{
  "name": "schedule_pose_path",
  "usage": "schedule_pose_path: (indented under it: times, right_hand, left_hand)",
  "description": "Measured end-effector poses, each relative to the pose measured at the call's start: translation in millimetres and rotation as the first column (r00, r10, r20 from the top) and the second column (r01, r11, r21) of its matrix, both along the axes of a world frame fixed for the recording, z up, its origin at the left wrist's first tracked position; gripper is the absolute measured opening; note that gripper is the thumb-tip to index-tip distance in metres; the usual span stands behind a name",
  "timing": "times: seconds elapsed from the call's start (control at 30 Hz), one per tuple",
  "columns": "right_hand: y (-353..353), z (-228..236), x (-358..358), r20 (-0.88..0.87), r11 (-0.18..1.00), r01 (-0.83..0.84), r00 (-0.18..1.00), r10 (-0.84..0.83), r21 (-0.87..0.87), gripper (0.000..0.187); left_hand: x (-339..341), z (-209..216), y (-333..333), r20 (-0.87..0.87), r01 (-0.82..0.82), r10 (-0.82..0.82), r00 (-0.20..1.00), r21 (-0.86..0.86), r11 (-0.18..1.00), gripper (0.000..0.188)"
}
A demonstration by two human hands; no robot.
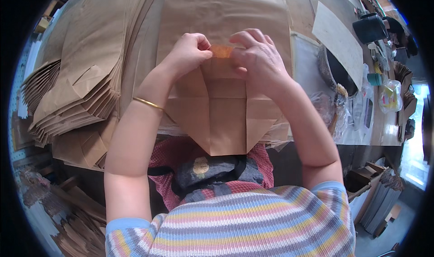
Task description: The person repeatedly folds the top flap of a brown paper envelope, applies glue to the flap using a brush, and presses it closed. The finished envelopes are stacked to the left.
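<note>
A brown paper bag (228, 121) lies flat before me, its folded bottom end pointing toward me. Across the fold at its middle sits a small translucent orange strip (221, 51). At the strip's left end, my left hand (191, 52) is closed in a pinch, fingertips against the edge. My right hand (260, 60) is over the strip's right end, slightly blurred, with its fingers bent and apart and its thumb below them. Whether the right fingertips touch the strip is hidden.
A fanned stack of brown paper bags (86, 83) lies left. More brown paper (226, 8) extends beyond my hands. On the right are a pale board (338, 42) leaning over a dark basin (337, 67), a brush (340, 92), a dark mug (370, 27) and plastic bags (389, 96).
</note>
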State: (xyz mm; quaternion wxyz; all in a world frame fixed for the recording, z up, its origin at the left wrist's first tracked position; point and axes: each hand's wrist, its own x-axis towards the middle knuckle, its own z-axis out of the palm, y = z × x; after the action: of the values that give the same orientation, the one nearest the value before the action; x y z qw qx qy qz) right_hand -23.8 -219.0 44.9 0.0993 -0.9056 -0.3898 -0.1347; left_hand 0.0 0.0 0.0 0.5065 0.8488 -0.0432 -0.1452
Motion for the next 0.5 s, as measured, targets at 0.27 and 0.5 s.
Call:
schedule_pose_path:
  times: [0.27,0.5]
  right_hand:
    - [-6,-13,-82,-0.236,0.746,-0.375,0.927,0.291,-0.55,0.019]
    - [-22,2,-84,-0.277,0.693,-0.061,0.939,-0.204,-0.718,0.05]
  left_hand:
    - [-14,4,-24,0.279,-0.145,0.025,0.96,0.42,0.896,0.014]
    - [-68,39,-60,0.39,-0.184,-0.814,0.431,0.921,0.344,0.012]
